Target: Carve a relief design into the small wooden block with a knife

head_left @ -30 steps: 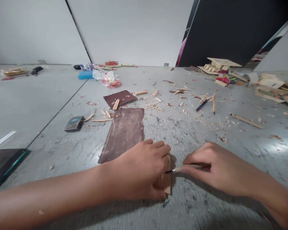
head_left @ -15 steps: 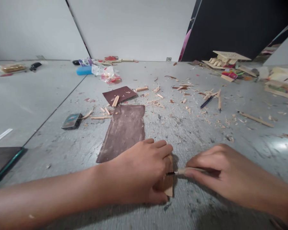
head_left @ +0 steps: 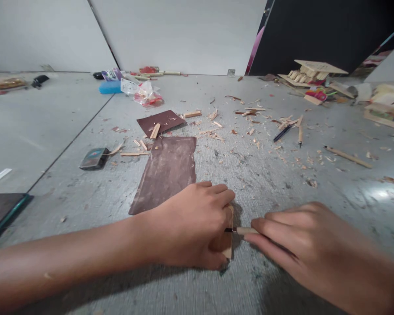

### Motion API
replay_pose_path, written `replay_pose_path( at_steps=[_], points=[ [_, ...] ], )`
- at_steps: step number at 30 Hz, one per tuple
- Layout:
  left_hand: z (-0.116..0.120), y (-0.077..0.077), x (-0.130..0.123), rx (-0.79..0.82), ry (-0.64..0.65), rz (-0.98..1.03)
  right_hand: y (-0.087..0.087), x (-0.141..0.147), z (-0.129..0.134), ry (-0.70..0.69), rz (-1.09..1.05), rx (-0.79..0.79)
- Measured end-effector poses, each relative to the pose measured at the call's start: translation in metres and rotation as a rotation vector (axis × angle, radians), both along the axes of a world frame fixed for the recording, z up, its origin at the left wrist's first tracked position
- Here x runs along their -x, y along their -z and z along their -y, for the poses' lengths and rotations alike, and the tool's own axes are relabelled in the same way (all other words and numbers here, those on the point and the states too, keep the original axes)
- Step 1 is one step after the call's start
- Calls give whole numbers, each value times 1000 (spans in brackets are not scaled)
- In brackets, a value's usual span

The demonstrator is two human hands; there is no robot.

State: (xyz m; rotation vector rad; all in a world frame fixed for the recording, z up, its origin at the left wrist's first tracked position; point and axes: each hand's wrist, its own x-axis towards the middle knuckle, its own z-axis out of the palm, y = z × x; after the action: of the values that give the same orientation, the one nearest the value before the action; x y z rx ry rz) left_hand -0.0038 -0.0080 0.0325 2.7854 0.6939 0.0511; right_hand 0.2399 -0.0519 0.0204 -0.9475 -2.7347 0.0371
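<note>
My left hand (head_left: 200, 225) is closed over a small piece of wood (head_left: 229, 251) and holds it down on the grey table (head_left: 249, 280). Only the right edge of the wood shows past my fingers. In my right hand (head_left: 295, 240) is a carving tool (head_left: 244, 230) with a pale handle and a dark metal tip, gripped between thumb and fingers. Its tip reaches the wood beside my left fingers; the exact contact point is hidden. Just beyond my left hand lies a worn brown sheet of sandpaper (head_left: 170, 170).
A smaller sandpaper piece (head_left: 160, 122) and scattered wood shavings (head_left: 213, 135) lie farther back. Other carving tools (head_left: 348, 156) rest at right. A small dark box (head_left: 94, 158) sits at left, a plastic bag (head_left: 147, 94) behind it, and a wooden model (head_left: 315, 72) at the back right.
The view has shifted slightly, so the table's things sit a little higher. My right hand's fingers have closed lower over the tool's handle; its tip stays at the wood.
</note>
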Motion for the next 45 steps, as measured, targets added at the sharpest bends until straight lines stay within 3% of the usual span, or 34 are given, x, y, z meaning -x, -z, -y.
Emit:
replay_pose_path(
  at_steps=[5, 9, 12, 16, 21, 25, 30, 36, 40, 45],
  points=[
    [2, -1, 0, -20, -11, -19, 0, -2, -2, -59, 2, -64],
    [4, -2, 0, -15, -21, -39, 6, 3, 8, 90, -43, -20],
    [4, -3, -2, -15, -30, -51, 10, 10, 21, 164, -55, -81],
    [3, -2, -3, -25, -31, -50, 8, 12, 26, 83, 30, -175],
    [3, -1, -1, -68, -18, -26, 1, 1, 2, -100, 78, -238],
    [4, -1, -2, -75, -15, -13, 2, -3, -10, -115, 38, -145],
    [4, -3, -3, -82, -30, -60, 8, 1, 0, 94, -65, 134],
    [4, -6, -1, -66, -39, -69, 14, 6, 3, 216, -85, 264],
    [4, -4, 0, -69, -45, -27, 17, 6, 9, 178, -105, 112],
    [5, -1, 0, -64, -54, 3, 10, 8, 10, 23, -41, -161]
  ],
)
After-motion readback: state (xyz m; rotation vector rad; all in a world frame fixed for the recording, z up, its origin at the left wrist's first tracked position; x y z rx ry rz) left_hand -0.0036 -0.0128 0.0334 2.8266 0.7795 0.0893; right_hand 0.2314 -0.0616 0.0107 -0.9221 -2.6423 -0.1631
